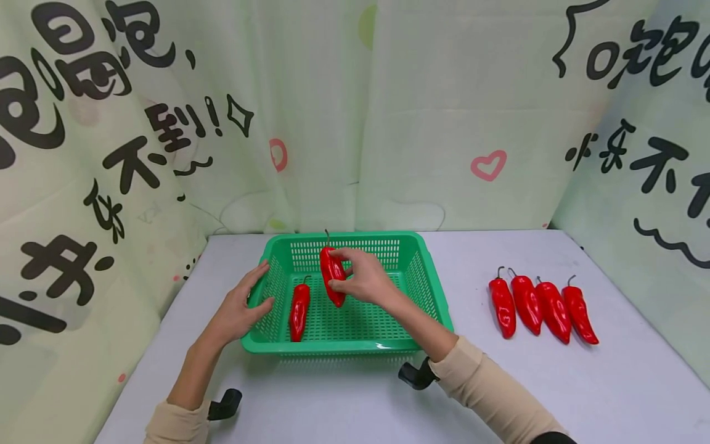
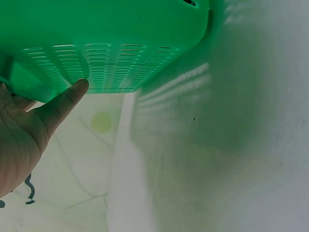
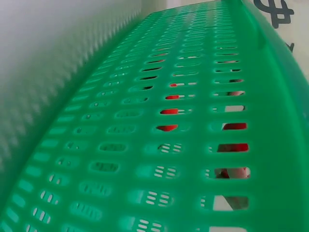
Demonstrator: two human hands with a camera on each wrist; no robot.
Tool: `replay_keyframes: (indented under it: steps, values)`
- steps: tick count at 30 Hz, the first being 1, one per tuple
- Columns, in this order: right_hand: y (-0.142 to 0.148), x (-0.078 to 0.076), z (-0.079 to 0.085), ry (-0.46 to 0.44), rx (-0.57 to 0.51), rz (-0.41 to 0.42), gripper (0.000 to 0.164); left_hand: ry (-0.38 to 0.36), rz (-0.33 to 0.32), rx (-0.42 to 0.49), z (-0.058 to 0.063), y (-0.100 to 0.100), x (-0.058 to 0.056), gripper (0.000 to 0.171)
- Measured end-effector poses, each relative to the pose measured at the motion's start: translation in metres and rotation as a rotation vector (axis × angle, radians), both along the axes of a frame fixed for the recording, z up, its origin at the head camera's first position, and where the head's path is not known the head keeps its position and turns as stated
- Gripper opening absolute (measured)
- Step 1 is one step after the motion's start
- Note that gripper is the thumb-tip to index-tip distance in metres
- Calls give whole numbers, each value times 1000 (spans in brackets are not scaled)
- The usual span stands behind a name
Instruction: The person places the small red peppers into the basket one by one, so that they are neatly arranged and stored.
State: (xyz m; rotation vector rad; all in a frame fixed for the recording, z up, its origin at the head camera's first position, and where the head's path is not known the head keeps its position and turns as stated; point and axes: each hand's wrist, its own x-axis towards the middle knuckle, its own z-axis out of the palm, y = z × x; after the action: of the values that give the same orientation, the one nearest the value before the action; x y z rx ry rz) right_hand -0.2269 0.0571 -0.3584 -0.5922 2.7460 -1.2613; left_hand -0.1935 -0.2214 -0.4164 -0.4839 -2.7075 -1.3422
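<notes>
My right hand [image 1: 366, 274] pinches a red chili pepper [image 1: 331, 274] between thumb and fingers. The pepper is held stem up inside the outline of the green plastic basket [image 1: 355, 347]. To its left, a second red pepper [image 1: 299, 311] lies on the basket floor. My left hand [image 1: 244, 308] rests at the basket's left side, fingers extended and thumb apart. In the left wrist view its thumb [image 2: 63, 104] overlaps the slotted basket wall [image 2: 145, 24]. Through the slots of the basket wall [image 3: 193, 159] in the right wrist view, bits of red show.
Several red peppers [image 1: 546, 308] lie in a row on the white table [image 1: 477, 382], right of the basket. A pale printed curtain [image 1: 421, 123] hangs behind and along both sides of the table. Black wrist mounts [image 1: 224, 405] stick out from both sleeves.
</notes>
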Motion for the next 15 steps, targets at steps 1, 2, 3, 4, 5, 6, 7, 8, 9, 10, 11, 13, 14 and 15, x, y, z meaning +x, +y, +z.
replay_keyframes:
  steps: [1,2,3,4,5,6,7,8,9,10,11,13,14,15]
  values:
    - [-1,0,-1,-8,-5,1,55,1,0,-1,0,0,0,72]
    - [-1,-1,-2,-17,-5,2,55,2,0,-2,0,0,0,72]
    - [-2,-2,-3,-25,-9,7,55,3,0,-3,0,0,0,72]
    - [-2,-2,-5,-33,-10,10,54,4,0,-3,0,0,0,72]
    - [-3,-3,-6,-37,-8,13,54,5,-1,-3,-1,0,0,72]
    - [-3,-4,-8,-39,-1,16,54,6,-1,-3,-1,0,0,72]
    - [-4,-5,-9,-40,6,18,53,7,-1,-5,-1,0,0,72]
    - [-5,-5,-11,-44,13,22,53,8,-1,-6,-1,0,0,72]
    - [-5,-6,-13,-49,14,26,52,7,-1,-6,-1,0,0,72]
    - [-6,-7,-15,-50,23,30,52,7,-1,-7,-1,0,0,72]
    - [-7,-8,-18,-46,31,35,51,8,-1,-8,-1,0,0,71]
    - [-9,-7,-21,-46,44,42,51,9,-1,-10,-1,-1,0,71]
    - [-10,-7,-22,-45,51,47,51,10,-1,-10,-1,-1,-1,71]
    - [-10,-8,-24,-37,64,49,51,11,-2,-10,-1,-1,-1,71]
